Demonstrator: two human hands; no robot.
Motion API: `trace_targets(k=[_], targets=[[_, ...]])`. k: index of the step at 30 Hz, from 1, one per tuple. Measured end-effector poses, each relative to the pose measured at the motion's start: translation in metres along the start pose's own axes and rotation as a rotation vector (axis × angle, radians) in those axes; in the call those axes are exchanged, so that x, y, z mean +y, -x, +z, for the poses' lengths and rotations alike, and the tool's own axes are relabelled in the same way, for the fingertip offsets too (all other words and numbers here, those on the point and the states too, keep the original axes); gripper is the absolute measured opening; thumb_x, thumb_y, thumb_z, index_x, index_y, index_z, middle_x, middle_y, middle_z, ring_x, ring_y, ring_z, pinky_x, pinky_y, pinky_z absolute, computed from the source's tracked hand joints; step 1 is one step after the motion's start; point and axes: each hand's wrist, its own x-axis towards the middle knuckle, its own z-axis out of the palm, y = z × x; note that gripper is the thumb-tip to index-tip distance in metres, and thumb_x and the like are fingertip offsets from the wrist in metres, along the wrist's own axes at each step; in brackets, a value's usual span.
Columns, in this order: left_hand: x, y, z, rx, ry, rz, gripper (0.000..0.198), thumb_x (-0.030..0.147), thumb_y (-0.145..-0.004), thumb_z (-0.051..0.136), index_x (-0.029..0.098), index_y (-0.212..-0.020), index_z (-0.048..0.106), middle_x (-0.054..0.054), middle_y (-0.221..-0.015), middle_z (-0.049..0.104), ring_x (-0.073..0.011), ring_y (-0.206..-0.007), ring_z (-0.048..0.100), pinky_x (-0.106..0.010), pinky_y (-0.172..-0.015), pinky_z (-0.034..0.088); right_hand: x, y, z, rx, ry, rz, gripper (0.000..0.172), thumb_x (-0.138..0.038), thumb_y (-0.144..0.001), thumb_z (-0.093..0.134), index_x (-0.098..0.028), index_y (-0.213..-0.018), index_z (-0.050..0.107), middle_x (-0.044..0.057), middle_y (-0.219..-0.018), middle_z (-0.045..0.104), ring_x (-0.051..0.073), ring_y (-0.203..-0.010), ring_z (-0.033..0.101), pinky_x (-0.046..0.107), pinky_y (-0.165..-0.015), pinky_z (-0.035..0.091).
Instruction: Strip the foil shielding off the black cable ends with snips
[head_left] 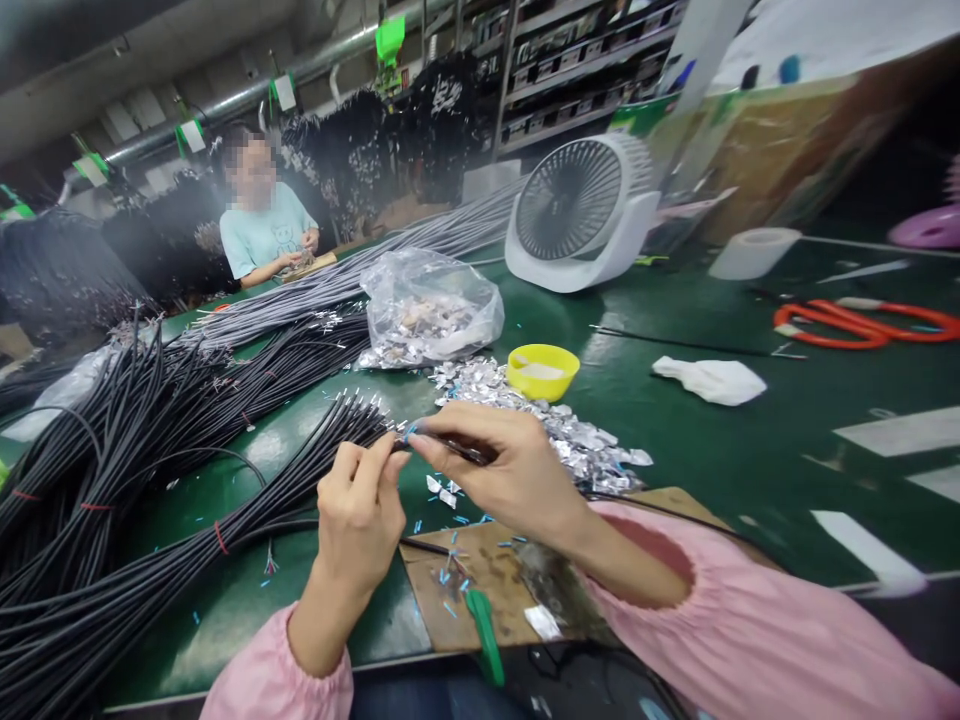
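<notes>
In front of me, both my hands meet at their fingertips. My left hand [360,515] is closed in a pinch on the dark end of what looks like a black cable. My right hand [506,460] has its fingers closed round a slim dark object [472,450]; I cannot tell whether it is a tool or cable. A small blue piece [409,432] shows between the fingertips. Just behind the left hand lies a bundle of black cables [300,475] with stripped ends. Below the hands, a brown board [431,600] carries blue scraps and a green-handled tool [486,635].
A heap of foil scraps [592,450] lies beyond my right hand, by a yellow bowl [544,375] and a clear plastic bag [435,305]. Farther off stand a white fan [581,210] and orange-handled scissors [832,325]. A person [270,235] sits across the green table [675,430].
</notes>
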Motion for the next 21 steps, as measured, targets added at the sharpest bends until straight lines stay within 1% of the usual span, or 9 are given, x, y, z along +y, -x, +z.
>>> trace_targets(k=[2,5,9,13,15,17,19,20,21], targets=[[0.002,-0.001,0.0,-0.007,0.056,-0.066,0.014,0.015,-0.086,0.052,0.013,-0.084,0.066,0.0,-0.065,0.056,-0.0085,-0.056,0.053,-0.019,-0.053,0.041,0.0,0.001,0.0,-0.002,0.009,0.027,0.013,-0.016,-0.078,0.055,-0.013,-0.071,0.065,0.001,-0.057,0.057,0.009,-0.047,0.048,0.02,-0.043,0.037],[0.006,-0.002,0.0,0.009,0.169,-0.176,0.008,0.014,-0.081,0.058,0.015,-0.077,0.064,0.001,-0.065,0.057,-0.0089,-0.057,0.054,-0.019,-0.053,0.041,-0.001,0.002,0.0,-0.009,0.0,0.063,0.013,-0.015,-0.076,0.053,-0.012,-0.072,0.065,0.002,-0.058,0.059,0.009,-0.048,0.05,0.02,-0.044,0.038],[0.007,-0.002,-0.001,-0.022,0.277,-0.304,0.006,0.014,-0.078,0.061,0.018,-0.074,0.064,0.002,-0.064,0.057,-0.0094,-0.057,0.053,-0.02,-0.052,0.04,-0.002,0.002,-0.001,-0.044,0.018,0.045,0.015,-0.015,-0.076,0.051,-0.014,-0.07,0.065,0.001,-0.056,0.058,0.009,-0.046,0.047,0.021,-0.044,0.037],[0.004,-0.002,-0.002,-0.055,0.387,-0.392,0.005,0.02,-0.077,0.064,0.018,-0.073,0.066,0.002,-0.064,0.058,-0.0102,-0.058,0.056,-0.021,-0.052,0.042,-0.003,0.001,-0.002,-0.027,-0.008,0.057,0.015,-0.018,-0.077,0.052,-0.014,-0.07,0.065,0.001,-0.055,0.057,0.009,-0.046,0.046,0.021,-0.044,0.036],[0.002,-0.005,-0.004,-0.109,0.481,-0.467,0.005,0.023,-0.075,0.066,0.019,-0.074,0.068,0.001,-0.066,0.061,-0.0112,-0.06,0.058,-0.021,-0.052,0.045,-0.004,0.0,-0.002,-0.022,-0.036,0.086,0.016,-0.018,-0.076,0.052,-0.014,-0.067,0.064,0.0,-0.052,0.054,0.009,-0.045,0.044,0.022,-0.043,0.034],[0.001,-0.009,-0.008,-0.211,0.587,-0.557,0.005,0.022,-0.073,0.068,0.018,-0.074,0.07,0.0,-0.065,0.064,-0.0112,-0.056,0.059,-0.021,-0.05,0.045,-0.006,-0.001,-0.003,-0.024,-0.089,0.157,0.016,-0.02,-0.073,0.053,-0.014,-0.06,0.061,-0.001,-0.049,0.049,0.008,-0.044,0.041,0.022,-0.042,0.031],[0.0,-0.013,-0.012,-0.29,0.674,-0.625,0.004,0.021,-0.071,0.07,0.017,-0.069,0.071,0.0,-0.06,0.064,-0.0101,-0.047,0.056,-0.02,-0.044,0.043,-0.007,-0.003,-0.003,-0.069,-0.206,0.297,0.017,-0.024,-0.07,0.054,-0.015,-0.055,0.057,-0.003,-0.046,0.044,0.007,-0.041,0.036,0.021,-0.039,0.027],[-0.001,-0.014,-0.013,-0.294,0.702,-0.631,0.005,0.02,-0.07,0.07,0.017,-0.067,0.07,0.0,-0.057,0.063,-0.0098,-0.045,0.055,-0.02,-0.042,0.042,-0.006,-0.004,-0.003,-0.117,-0.291,0.391,0.018,-0.027,-0.069,0.055,-0.015,-0.055,0.055,-0.004,-0.045,0.042,0.006,-0.04,0.034,0.021,-0.038,0.025],[-0.001,-0.014,-0.014,-0.271,0.714,-0.614,0.006,0.02,-0.069,0.071,0.017,-0.065,0.07,0.001,-0.056,0.062,-0.0097,-0.045,0.054,-0.019,-0.042,0.041,-0.006,-0.005,-0.004,-0.177,-0.388,0.494,0.018,-0.03,-0.068,0.056,-0.015,-0.056,0.055,-0.004,-0.045,0.042,0.006,-0.038,0.031,0.02,-0.037,0.023]])
